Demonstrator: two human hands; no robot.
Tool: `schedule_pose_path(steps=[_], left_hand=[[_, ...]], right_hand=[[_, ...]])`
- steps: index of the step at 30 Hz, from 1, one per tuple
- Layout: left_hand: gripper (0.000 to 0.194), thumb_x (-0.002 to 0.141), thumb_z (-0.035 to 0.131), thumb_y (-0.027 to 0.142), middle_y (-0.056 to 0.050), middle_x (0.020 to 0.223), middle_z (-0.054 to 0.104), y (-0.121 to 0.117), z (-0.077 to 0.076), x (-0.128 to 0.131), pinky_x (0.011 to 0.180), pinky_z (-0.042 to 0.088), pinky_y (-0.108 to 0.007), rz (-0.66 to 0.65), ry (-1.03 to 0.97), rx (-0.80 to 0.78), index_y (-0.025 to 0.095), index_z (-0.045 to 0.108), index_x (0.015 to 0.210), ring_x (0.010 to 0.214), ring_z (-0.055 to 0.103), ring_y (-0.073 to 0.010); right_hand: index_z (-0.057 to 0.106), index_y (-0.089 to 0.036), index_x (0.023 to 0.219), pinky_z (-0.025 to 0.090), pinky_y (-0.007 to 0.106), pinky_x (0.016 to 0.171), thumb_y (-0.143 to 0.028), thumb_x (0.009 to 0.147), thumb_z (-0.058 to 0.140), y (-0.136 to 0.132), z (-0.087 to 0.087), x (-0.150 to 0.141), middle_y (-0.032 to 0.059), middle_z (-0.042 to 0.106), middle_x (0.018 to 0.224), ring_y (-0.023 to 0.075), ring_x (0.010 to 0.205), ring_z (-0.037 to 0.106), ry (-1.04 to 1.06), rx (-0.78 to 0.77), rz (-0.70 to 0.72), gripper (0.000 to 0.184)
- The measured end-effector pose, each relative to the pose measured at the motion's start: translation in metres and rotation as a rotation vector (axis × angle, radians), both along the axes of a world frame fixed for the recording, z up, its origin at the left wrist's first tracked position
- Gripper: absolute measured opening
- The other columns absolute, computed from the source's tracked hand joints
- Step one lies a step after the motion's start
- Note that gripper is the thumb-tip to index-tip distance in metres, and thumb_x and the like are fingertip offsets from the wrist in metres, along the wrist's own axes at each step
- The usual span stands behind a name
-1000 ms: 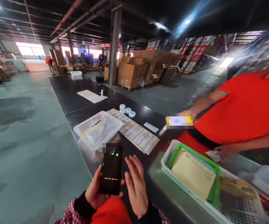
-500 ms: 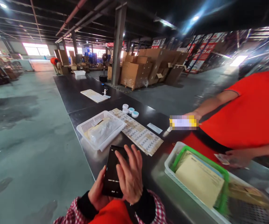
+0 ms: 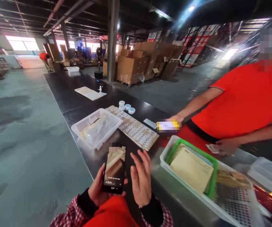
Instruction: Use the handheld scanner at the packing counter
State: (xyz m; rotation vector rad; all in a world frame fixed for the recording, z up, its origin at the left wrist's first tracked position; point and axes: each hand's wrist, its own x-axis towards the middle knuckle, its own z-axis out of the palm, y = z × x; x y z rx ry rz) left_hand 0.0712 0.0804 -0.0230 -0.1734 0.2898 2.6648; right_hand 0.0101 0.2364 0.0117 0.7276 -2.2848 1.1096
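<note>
My left hand point(image 3: 98, 186) is wrapped round a black smartphone point(image 3: 114, 170), its screen lit with a brownish camera-like picture. Just right of the phone, my right hand point(image 3: 142, 179) hovers with fingers apart, holding nothing and not touching the screen. Beyond the phone lies a white perforated basket point(image 3: 98, 144) with clear plastic bags and a cream sheet inside. Beside it stretches a long card with rows of printed labels point(image 3: 136, 130). Right of my right hand stands a white basket point(image 3: 185, 186) holding a green tray point(image 3: 173, 157) with cream envelopes point(image 3: 192, 168).
Four-legged supports are hidden under the dark table point(image 3: 62, 94). Several small round tubs point(image 3: 127, 107) and a second label card point(image 3: 88, 93) lie farther back. Across the table, a co-worker in a red shirt point(image 3: 240, 104) holds a blurred-out yellow-and-white item point(image 3: 168, 125). Cardboard boxes point(image 3: 128, 67) stand behind.
My right hand has lifted off the phone and moved right. The phone's screen went from black to a picture. The co-worker's yellow-and-white item has shifted left in view.
</note>
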Motion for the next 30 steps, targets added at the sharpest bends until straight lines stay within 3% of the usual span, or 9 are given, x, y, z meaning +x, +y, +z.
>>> schedule_pose_path(steps=[9, 13, 19, 22, 25, 30], left_hand=[[0.062, 0.091, 0.037, 0.06, -0.014, 0.116, 0.067, 0.002, 0.005, -0.002, 0.089, 0.049, -0.045, 0.003, -0.075, -0.049, 0.012, 0.062, 0.12, 0.103, 0.064, -0.0284], [0.064, 0.091, 0.035, 0.061, -0.015, 0.115, 0.067, 0.004, 0.004, -0.011, 0.085, 0.051, -0.046, -0.014, -0.133, -0.057, 0.01, 0.059, 0.123, 0.1, 0.065, -0.0277], [0.055, 0.092, 0.042, 0.052, -0.016, 0.115, 0.067, 0.002, -0.005, -0.039, 0.08, 0.052, -0.051, 0.026, -0.204, -0.11, 0.009, 0.057, 0.122, 0.101, 0.064, -0.03], [0.052, 0.091, 0.043, 0.047, -0.02, 0.108, 0.068, -0.002, -0.015, -0.062, 0.081, 0.05, -0.051, 0.002, -0.231, -0.118, 0.005, 0.059, 0.115, 0.099, 0.064, -0.0307], [0.046, 0.087, 0.048, 0.043, -0.021, 0.102, 0.069, -0.003, -0.03, -0.093, 0.083, 0.049, -0.053, -0.071, -0.251, -0.118, 0.004, 0.06, 0.109, 0.099, 0.064, -0.0324], [0.039, 0.084, 0.053, 0.038, -0.018, 0.096, 0.069, 0.008, -0.049, -0.164, 0.08, 0.049, -0.054, -0.173, -0.251, -0.15, 0.007, 0.06, 0.106, 0.097, 0.064, -0.0346]], right_hand=[[0.045, -0.027, 0.135, 0.033, 0.053, 0.106, -0.03, 0.099, 0.033, 0.005, -0.011, 0.005, 0.0081, 0.037, 0.144, 0.0269, 0.14, 0.023, -0.054, -0.055, -0.001, 0.038], [0.046, -0.027, 0.135, 0.034, 0.05, 0.108, -0.032, 0.098, 0.035, 0.017, -0.029, 0.01, 0.0067, 0.039, 0.144, 0.0248, 0.139, 0.028, -0.158, -0.108, -0.025, 0.039], [0.053, -0.02, 0.131, 0.037, 0.045, 0.109, -0.061, 0.091, 0.036, 0.036, -0.082, 0.027, 0.0102, 0.053, 0.136, 0.0252, 0.127, 0.048, -0.77, -0.37, -0.078, 0.06], [0.06, -0.02, 0.123, 0.039, 0.042, 0.108, -0.076, 0.077, 0.047, 0.047, -0.117, 0.04, 0.0115, 0.06, 0.128, 0.0272, 0.121, 0.053, -0.957, -0.567, -0.15, 0.074], [0.065, -0.019, 0.116, 0.048, 0.04, 0.097, -0.081, 0.063, 0.059, 0.064, -0.154, 0.054, 0.0121, 0.066, 0.117, 0.028, 0.111, 0.061, -1.115, -0.796, -0.242, 0.082], [0.07, -0.019, 0.09, 0.054, 0.038, 0.077, -0.085, 0.031, 0.069, 0.096, -0.203, 0.068, 0.011, 0.073, 0.091, 0.0307, 0.091, 0.068, -1.239, -1.011, -0.543, 0.088]])
